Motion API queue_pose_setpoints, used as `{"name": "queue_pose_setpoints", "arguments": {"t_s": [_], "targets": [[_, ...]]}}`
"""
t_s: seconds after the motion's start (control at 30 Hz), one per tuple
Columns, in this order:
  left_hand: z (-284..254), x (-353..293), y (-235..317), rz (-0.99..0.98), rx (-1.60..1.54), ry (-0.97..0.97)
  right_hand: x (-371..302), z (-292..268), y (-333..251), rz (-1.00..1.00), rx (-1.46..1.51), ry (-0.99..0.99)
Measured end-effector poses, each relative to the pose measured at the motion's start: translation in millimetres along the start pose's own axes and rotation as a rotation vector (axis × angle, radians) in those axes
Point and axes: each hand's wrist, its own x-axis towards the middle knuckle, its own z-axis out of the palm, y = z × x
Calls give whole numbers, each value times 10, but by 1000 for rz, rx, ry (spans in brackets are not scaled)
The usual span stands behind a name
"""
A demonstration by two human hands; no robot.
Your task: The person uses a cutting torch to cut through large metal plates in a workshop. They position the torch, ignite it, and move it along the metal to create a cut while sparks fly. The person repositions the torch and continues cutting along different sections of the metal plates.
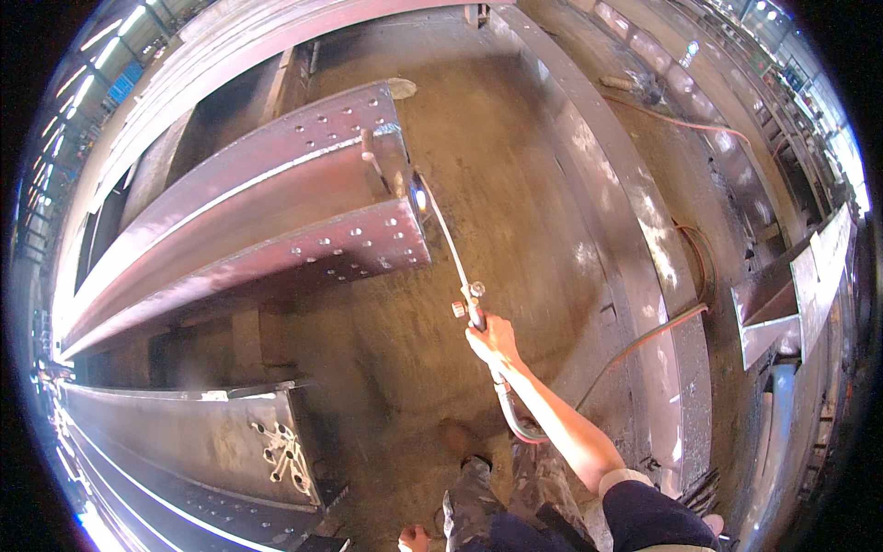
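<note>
My right hand (494, 342) is closed round the handle of a cutting torch (451, 237), arm stretched forward. The torch's long thin neck points away to the end of a reddish-brown steel H-beam (276, 204). A bright bluish-white flame (421, 199) glows beside that beam end. Rows of round bolt holes run through both flanges. A small rusty hammer-shaped piece (370, 155) rests at the web near the end. At the bottom edge, my left hand (414, 538) shows only in part, low by my leg; its fingers are mostly cut off.
Red and green hoses (635, 345) trail from the torch across a long steel beam (658, 221) on my right. Nearer on the left lies a darker beam (184, 432) with a pale bundle (283, 455) on it. Cut steel brackets (777, 317) stand at the far right.
</note>
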Motion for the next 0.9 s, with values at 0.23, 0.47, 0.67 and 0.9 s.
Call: {"name": "queue_pose_setpoints", "arguments": {"t_s": [0.23,0.47,0.67,0.9], "targets": [[119,-244,-102,-305,-366,-5,95,49,-55,-11,-44,9],[239,-363,-22,-325,-413,2,151,29,-130,-41,-68,-8],[315,-394,-11,-336,-439,4,142,-1,-176,-61,-97,-4],[399,-412,-103,-345,-465,0,112,-120,-304,-63,-198,-25]]}}
